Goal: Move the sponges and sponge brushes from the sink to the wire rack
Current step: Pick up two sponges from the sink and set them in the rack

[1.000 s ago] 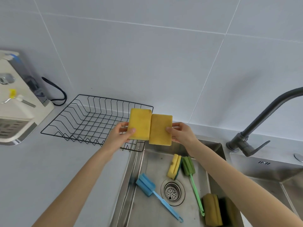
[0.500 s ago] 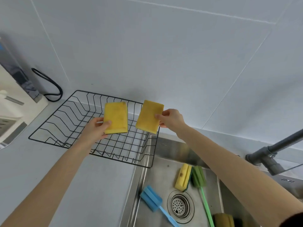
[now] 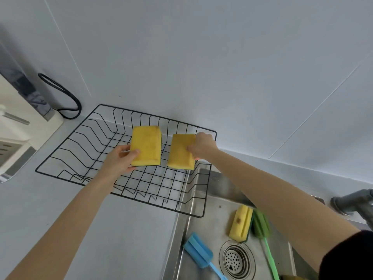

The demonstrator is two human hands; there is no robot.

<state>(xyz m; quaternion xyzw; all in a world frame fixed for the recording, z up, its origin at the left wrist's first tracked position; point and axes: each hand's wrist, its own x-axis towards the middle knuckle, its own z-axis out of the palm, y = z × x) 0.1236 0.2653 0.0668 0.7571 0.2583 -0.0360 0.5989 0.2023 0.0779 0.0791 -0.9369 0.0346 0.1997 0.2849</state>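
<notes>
My left hand [image 3: 119, 161] grips a yellow sponge [image 3: 146, 145] by its left edge, low over the black wire rack [image 3: 66, 146]. My right hand [image 3: 201, 145] holds a second yellow sponge [image 3: 179, 151] just to the right, also low inside the rack near its right side. Whether either sponge touches the wires I cannot tell. In the steel sink [image 3: 210, 217] lie a yellow-and-green sponge [image 3: 240, 224], a green sponge brush [image 3: 261, 224] and a blue sponge brush [image 3: 197, 253]. The edge of another yellowish sponge [image 3: 290, 277] shows at the bottom.
The rack's right end overhangs the sink's left rim. A white appliance [image 3: 18, 126] with a black cable [image 3: 64, 98] stands at the left on the grey counter [image 3: 101, 229]. A dark faucet base [image 3: 355, 203] is at the right. The tiled wall rises behind the rack.
Both hands have carried the two yellow sponges leftward from above the sink and lowered them into the rack. The view has shifted toward the rack.
</notes>
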